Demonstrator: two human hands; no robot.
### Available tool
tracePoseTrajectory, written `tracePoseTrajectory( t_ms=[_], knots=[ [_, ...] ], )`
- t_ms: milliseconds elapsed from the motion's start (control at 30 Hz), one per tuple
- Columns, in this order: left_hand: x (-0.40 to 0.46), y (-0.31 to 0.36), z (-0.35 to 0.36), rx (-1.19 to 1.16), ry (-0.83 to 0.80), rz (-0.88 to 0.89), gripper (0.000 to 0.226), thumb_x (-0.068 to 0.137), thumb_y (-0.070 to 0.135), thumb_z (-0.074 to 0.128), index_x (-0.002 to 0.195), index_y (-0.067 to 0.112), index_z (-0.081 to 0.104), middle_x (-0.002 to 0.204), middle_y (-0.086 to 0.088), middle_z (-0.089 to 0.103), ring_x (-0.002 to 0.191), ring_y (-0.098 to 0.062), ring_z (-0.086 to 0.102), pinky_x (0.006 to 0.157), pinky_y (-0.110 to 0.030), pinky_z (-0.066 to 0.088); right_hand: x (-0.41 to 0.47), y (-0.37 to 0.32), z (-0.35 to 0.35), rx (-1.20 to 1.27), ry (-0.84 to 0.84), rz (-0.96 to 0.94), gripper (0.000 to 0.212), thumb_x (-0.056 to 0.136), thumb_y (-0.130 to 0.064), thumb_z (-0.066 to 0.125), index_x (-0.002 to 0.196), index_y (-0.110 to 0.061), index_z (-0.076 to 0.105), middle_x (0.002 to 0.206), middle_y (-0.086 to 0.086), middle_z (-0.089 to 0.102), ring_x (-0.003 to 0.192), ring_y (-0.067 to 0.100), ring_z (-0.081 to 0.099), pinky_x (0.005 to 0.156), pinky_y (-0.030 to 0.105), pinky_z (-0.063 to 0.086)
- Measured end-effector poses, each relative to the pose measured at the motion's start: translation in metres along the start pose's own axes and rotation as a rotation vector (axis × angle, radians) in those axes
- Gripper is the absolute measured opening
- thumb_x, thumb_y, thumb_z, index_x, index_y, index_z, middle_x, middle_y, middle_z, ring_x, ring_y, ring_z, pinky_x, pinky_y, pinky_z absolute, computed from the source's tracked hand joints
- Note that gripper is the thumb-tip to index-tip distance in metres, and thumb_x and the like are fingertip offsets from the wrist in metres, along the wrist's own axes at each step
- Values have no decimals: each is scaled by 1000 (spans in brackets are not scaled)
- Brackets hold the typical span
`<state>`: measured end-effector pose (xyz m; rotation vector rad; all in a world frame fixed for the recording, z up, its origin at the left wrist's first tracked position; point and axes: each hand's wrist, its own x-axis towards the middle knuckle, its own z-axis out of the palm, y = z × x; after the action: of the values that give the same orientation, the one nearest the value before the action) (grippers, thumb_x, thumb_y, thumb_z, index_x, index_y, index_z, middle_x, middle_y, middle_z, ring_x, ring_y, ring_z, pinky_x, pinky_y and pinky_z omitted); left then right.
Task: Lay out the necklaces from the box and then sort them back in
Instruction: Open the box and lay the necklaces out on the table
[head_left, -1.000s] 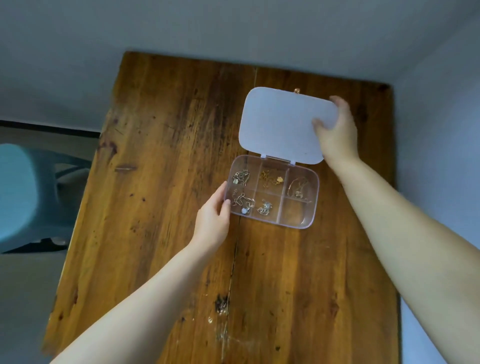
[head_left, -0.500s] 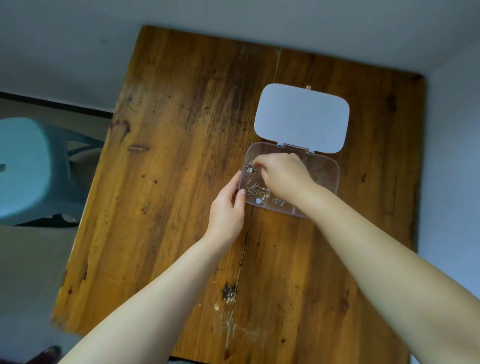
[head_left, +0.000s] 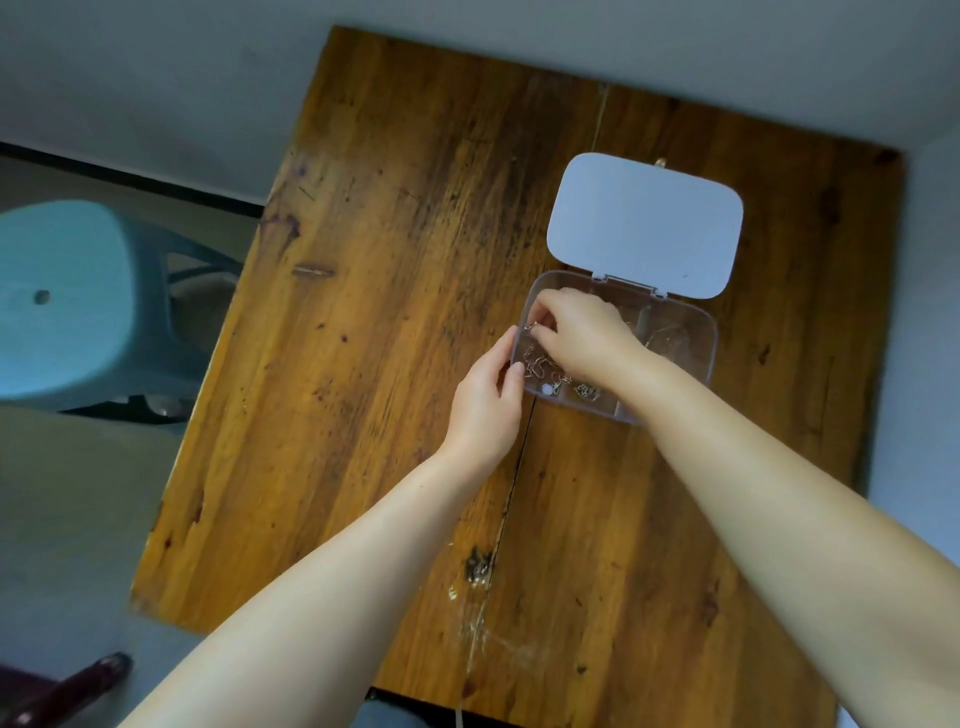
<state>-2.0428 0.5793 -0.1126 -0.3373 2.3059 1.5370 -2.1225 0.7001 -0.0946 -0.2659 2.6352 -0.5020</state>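
Nearest the camera, your two bare forearms reach forward over the wooden worktop (head_left: 395, 332), whose boards meet along a dark seam running away from you. Your left hand (head_left: 485, 402) rests at the near-left corner of the clear compartmented box (head_left: 698, 348), thumb and fingers (head_left: 501, 348) curled against its left wall so that they touch the plastic and steady it. Your right hand (head_left: 582, 332) lies across the middle of that box, reaching into the far-left compartment, where its fingertips (head_left: 540, 325) are pressed together in a pinch on a thin silvery necklace (head_left: 530, 326). More necklaces (head_left: 543, 371) lie tangled in the near-left compartment, one with a small pale round pendant, and another small dark piece (head_left: 586, 391) sits in the compartment just to the right. What the compartments under your right hand hold is hidden. Beyond the box, its white lid (head_left: 644, 223) lies swung fully open and flat on the worktop, joined by the hinge at the far edge. Off to the left, on the floor, stands a teal plastic stool (head_left: 62, 301).
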Motion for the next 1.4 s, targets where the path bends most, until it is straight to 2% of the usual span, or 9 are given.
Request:
tracePoseTrajectory(
  t_ms=[200,400,500,567,700,833,1000,1233,1400],
  knots=[
    [4,9,-10,53,-45,-33,50,97,16,44,144,23,28,149,1,38,137,-14,34,113,-37,30,-25,5,-27,371,146,47,22,94,-23,54,108,-16,69,107,1,70,91,9,60,75,21,45],
    [9,64,-37,139,-137,328,47,93,22,54,138,23,39,152,4,31,141,-3,19,109,-20,18,-63,-17,-73,626,139,-49,14,93,-22,56,97,-25,69,93,-8,69,84,3,65,66,15,55],
    [11,89,-58,39,-311,373,25,95,28,51,95,13,70,100,4,70,95,1,61,84,-16,48,-75,-30,-91,798,200,-85,17,93,-13,54,89,-24,66,80,-7,69,71,-1,65,58,11,50],
    [14,88,-83,27,-339,331,38,96,36,47,72,14,69,76,-6,70,68,-13,59,71,-27,49,-81,-35,-93,888,284,-21,18,94,-10,53,88,-22,64,79,-5,69,68,1,64,56,13,49],
    [28,60,-143,-125,-407,213,48,97,36,44,61,5,51,51,-1,48,56,-12,47,90,-39,53,-92,-53,-58,970,195,216,14,93,-10,56,88,-17,68,74,-6,72,66,4,67,53,14,52],
    [47,21,-195,-23,-436,75,46,94,39,49,53,19,47,50,7,39,50,-8,42,89,-41,52,-103,-107,24,1167,-17,416,14,91,-4,56,85,-10,67,75,3,72,59,3,65,48,13,49],
    [66,-19,-226,549,-483,125,38,90,44,54,70,14,63,63,4,58,58,-8,53,56,-24,45,-123,-189,126,1321,-108,729,10,93,-13,58,93,-13,68,85,4,76,69,9,70,57,18,53],
    [68,-54,-216,1075,-498,733,24,90,35,56,82,13,58,82,-3,56,82,-24,53,74,-38,46,-114,-252,184,1204,-125,891,17,95,-23,55,88,-12,67,80,2,74,62,10,69,51,17,49],
    [67,-71,-211,1223,-407,870,28,92,34,53,95,8,62,100,-11,58,95,-30,50,82,-43,38,-101,-257,184,999,-211,880,25,96,-25,52,98,-3,65,64,-1,67,40,4,62,40,13,47]
  ],
)
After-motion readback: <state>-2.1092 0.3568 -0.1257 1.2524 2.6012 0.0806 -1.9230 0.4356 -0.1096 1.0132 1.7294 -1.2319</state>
